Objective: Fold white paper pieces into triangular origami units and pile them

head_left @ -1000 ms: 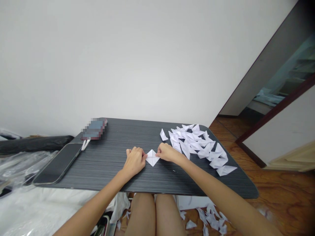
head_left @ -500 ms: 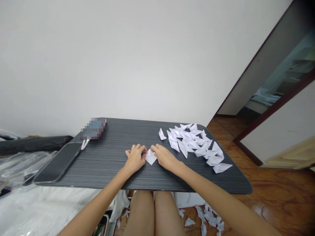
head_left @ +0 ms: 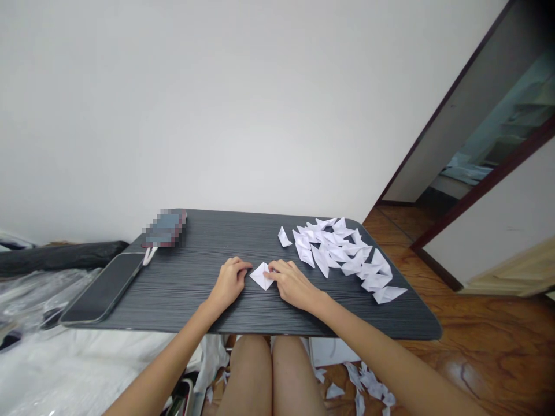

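Observation:
A small white folded paper square, turned like a diamond with creases showing, lies on the dark table between my hands. Over its right corner, the thumb and fingers of my right hand close on the paper. To its left is my left hand, index finger stretched towards the paper's edge, a little apart from it and holding nothing. Several white folded paper boats lie in a loose pile at the right of the table. One paper boat sits separately at the pile's left.
At the table's left end are a phone and a blurred-out item with a white cable. Paper pieces lie on the floor below. A white wall stands behind the table.
My left hand has let go of the paper square and drawn back slightly left. My right thumb and fingers have moved further in over the paper.

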Demonstrator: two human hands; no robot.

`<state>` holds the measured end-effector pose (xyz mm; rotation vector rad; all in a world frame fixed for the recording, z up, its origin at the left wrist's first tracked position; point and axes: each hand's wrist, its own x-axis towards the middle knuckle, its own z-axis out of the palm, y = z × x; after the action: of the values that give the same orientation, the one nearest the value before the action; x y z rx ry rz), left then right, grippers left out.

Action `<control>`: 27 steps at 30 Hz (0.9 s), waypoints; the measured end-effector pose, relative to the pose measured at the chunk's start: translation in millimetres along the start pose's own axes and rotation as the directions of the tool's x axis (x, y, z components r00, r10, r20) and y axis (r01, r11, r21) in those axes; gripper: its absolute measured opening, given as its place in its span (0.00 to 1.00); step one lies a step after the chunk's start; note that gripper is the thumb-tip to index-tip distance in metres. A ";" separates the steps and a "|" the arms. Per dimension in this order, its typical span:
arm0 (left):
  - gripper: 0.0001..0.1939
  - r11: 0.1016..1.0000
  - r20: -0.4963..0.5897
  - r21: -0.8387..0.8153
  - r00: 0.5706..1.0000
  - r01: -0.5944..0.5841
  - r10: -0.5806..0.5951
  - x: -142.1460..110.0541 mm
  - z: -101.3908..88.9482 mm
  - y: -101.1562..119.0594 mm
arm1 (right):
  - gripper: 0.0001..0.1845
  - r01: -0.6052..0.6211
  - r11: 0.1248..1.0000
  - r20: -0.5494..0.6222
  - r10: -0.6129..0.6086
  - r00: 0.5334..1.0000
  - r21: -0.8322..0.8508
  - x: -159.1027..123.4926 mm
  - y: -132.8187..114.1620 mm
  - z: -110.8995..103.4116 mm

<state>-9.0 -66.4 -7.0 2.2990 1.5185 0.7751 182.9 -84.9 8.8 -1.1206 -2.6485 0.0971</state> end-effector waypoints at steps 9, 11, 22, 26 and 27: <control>0.08 0.963 0.048 0.161 0.972 0.218 -0.229 7.1 6.6 19.1 | 0.30 -0.041 0.983 -0.010 0.044 0.999 0.178 -12.0 3.5 3.4; 0.08 0.957 0.079 0.150 0.962 0.249 -0.262 9.6 5.2 19.5 | 0.30 -0.084 0.975 -0.031 0.092 0.995 0.206 -18.5 2.5 7.7; 0.08 0.964 0.000 0.147 0.974 0.222 -0.225 3.5 8.7 19.2 | 0.16 -0.358 0.868 -0.139 0.424 0.895 0.344 -22.8 6.0 13.6; 0.09 0.977 -0.048 0.162 0.990 0.136 -0.129 -1.6 12.6 20.0 | 0.14 -0.398 0.843 -0.256 0.500 0.827 0.361 -5.8 1.1 21.0; 0.09 0.980 -0.057 0.161 0.992 0.118 -0.111 -2.5 13.1 20.5 | 0.16 -0.401 0.847 -0.260 0.499 0.827 0.350 -0.9 -1.4 23.3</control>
<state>13.3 -76.3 -8.1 2.2966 1.7802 0.7032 176.3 -85.7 -13.7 -1.4892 -1.9447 0.3273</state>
